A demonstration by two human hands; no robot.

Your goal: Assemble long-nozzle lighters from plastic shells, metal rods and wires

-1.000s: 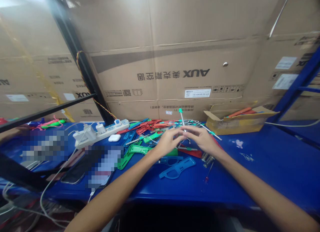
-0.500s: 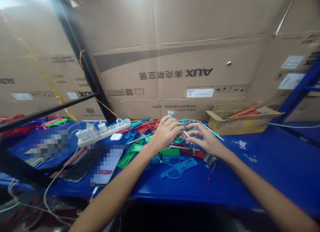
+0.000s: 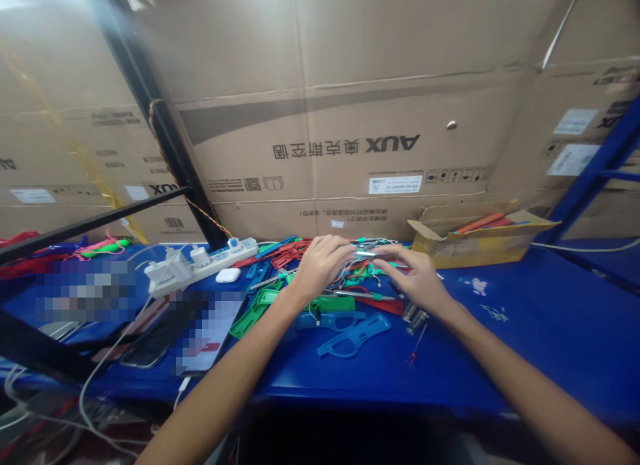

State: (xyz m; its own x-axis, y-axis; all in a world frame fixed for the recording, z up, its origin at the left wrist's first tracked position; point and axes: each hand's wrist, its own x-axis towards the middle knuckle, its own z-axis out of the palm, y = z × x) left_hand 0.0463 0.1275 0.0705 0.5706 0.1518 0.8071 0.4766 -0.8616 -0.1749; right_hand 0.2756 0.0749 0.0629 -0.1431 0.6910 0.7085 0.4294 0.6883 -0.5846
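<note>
A short silver rod [image 3: 365, 253] spans the gap between the fingertips of the 2 hands, just above a crowded pile of parts near the middle of the blue table [image 3: 500, 375]. The left hand [image 3: 325, 268] bends its fingers over the rod's left end, apparently clamped on it; the right hand [image 3: 413, 275] has its forefinger at the other end and its thumb spread below, and I cannot tell whether it grips. The hands themselves stay apart. Below them, a green plastic piece [image 3: 334, 304] and a red plastic piece [image 3: 383, 305] lie at the pile's near edge, with a blue plastic frame [image 3: 354, 337] in front. Near the right wrist are small cylinders [image 3: 416, 318] and a thin stem with a red head [image 3: 413, 358]. To the right, an open carton [image 3: 470, 253] holds orange and red items [image 3: 483, 223]. To the left lie a white case [image 3: 228, 275], a power strip [image 3: 225, 257] with plugs in it and 2 flat dark-edged devices [image 3: 145, 348], partly blurred out. Behind everything stand printed cardboard sheets [image 3: 310, 51].
</note>
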